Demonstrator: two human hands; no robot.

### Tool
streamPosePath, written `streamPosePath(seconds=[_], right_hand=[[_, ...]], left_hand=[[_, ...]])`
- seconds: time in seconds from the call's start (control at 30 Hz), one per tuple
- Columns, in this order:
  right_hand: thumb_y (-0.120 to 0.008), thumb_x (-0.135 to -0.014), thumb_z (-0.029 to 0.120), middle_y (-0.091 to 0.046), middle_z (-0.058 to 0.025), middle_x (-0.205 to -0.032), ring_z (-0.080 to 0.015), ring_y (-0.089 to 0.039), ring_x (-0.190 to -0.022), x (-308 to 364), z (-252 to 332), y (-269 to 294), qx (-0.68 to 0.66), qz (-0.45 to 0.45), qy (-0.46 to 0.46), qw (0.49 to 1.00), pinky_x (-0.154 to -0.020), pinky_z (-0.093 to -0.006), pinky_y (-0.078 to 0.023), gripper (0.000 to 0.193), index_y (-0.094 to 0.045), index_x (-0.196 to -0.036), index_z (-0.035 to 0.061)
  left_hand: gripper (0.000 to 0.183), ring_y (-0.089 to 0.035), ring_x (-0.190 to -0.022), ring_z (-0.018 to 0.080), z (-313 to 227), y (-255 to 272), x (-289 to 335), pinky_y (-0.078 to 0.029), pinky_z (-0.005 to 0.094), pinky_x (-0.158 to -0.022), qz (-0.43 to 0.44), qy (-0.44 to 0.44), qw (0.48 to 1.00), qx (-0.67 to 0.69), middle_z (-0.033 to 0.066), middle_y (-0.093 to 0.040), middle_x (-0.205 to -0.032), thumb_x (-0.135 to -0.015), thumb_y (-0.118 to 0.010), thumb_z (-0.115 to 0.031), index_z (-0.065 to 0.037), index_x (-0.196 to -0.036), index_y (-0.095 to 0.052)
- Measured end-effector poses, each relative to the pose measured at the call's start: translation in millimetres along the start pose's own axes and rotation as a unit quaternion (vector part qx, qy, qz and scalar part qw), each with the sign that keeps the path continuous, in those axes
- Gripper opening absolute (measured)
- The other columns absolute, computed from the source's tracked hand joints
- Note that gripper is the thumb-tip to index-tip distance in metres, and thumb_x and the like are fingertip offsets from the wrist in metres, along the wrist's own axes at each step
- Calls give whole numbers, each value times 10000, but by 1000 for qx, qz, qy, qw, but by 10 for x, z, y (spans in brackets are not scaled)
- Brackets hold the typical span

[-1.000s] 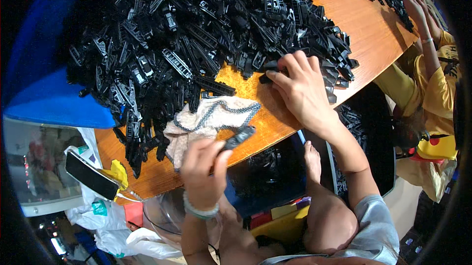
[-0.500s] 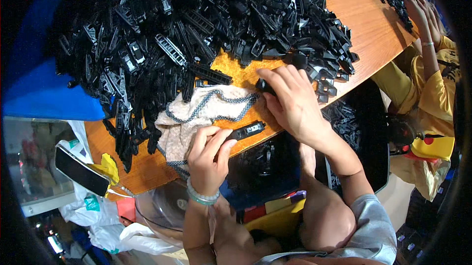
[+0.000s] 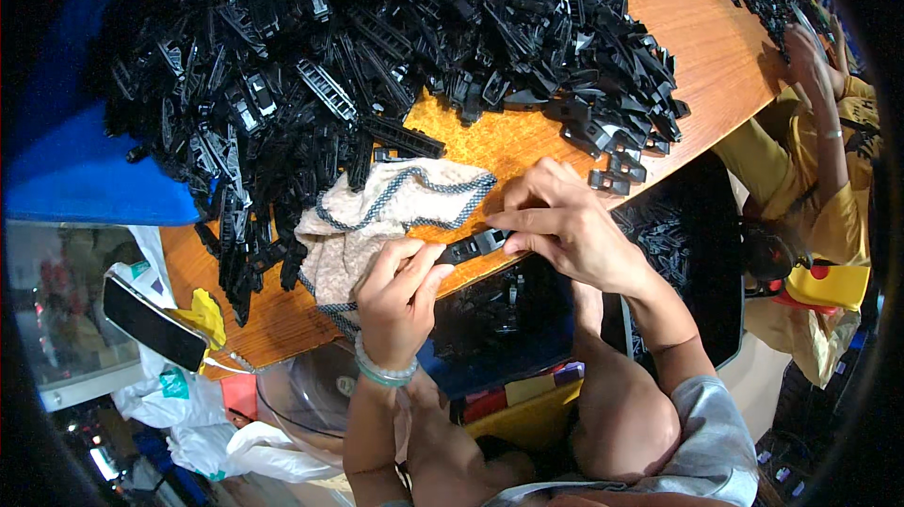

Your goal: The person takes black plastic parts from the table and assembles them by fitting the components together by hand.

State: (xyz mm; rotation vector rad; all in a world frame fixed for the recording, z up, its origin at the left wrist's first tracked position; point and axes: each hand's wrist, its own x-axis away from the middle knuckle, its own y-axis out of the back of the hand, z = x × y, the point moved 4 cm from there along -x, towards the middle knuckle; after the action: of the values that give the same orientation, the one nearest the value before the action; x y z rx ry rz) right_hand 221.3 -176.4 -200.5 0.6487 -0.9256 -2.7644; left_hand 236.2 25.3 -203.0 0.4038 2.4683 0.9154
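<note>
A heap of black plastic parts (image 3: 377, 46) fills the upper left and top middle. Right of centre, the right hand (image 3: 576, 236) reaches in knuckles up, fingers curled narrow; the left hand (image 3: 394, 309), below centre, points upward, thumb and fingers pinched. Both hold the slim black part (image 3: 467, 250) at mid-frame, by opposite ends.

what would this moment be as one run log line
left hand: holds black part | right hand: grips its other end | beside: crumpled cloth | beyond: pile of black parts
</note>
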Motion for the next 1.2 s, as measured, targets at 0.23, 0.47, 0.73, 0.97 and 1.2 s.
streamPosePath(seconds=[0.23, 0.47, 0.73, 0.97, 1.2], right_hand=[[-724, -776, 199, -565, -32, -926, -230, -510, -911, 28, 82, -128, 11, -6, 28, 1000, -797, -350, -371, 216, -732, -954, 77], [-737, -801, 159, -620, -86, -974, -254, -604, -901, 256, 256, -165, -101, 9, 40, 994, -783, -346, -491, 267, -702, -1023, 15], [-753, -695, 13, -580, -83, -986, -259, -550, -846, 622, -34, 416, 311, -279, -161, 894, -729, -357, -406, 282, -652, -951, 76], [-733, -711, 7, -583, -99, -1017, -278, -556, -873, 415, -12, 195, 192, -218, -79, 954, -752, -360, -438, 214, -634, -895, 50], [-672, -789, -39, -624, -163, -961, -331, -606, -869, 256, -12, -8, 45, -211, -51, 975, -778, -379, -483, 206, -596, -976, 2]], left_hand=[[186, -616, -713, 254, -82, -30, 19, -499, 323, -629, 0, -27, 999, 22, 109, -606, -852, -763, -735, 4, 12, -940, -681], [203, -600, -666, 229, -127, 239, -431, -493, 333, -581, 0, -126, 991, -37, 123, -608, -932, -793, -703, -10, -3, -996, -692], [125, -579, -897, 276, 66, 65, -1177, -504, 376, -704, 63, -201, 942, -262, 105, -555, -944, -786, -644, -26, -8, -904, -605], [87, -556, -675, 182, 18, 165, -1111, -459, 293, -598, 58, -132, 987, -68, 74, -569, -785, -764, -680, 3, 22, -830, -627], [71, -536, -696, 59, 64, 343, -868, -432, 199, -618, 144, 27, 985, 89, 39, -606, -820, -783, -666, 47, 53, -845, -633]])
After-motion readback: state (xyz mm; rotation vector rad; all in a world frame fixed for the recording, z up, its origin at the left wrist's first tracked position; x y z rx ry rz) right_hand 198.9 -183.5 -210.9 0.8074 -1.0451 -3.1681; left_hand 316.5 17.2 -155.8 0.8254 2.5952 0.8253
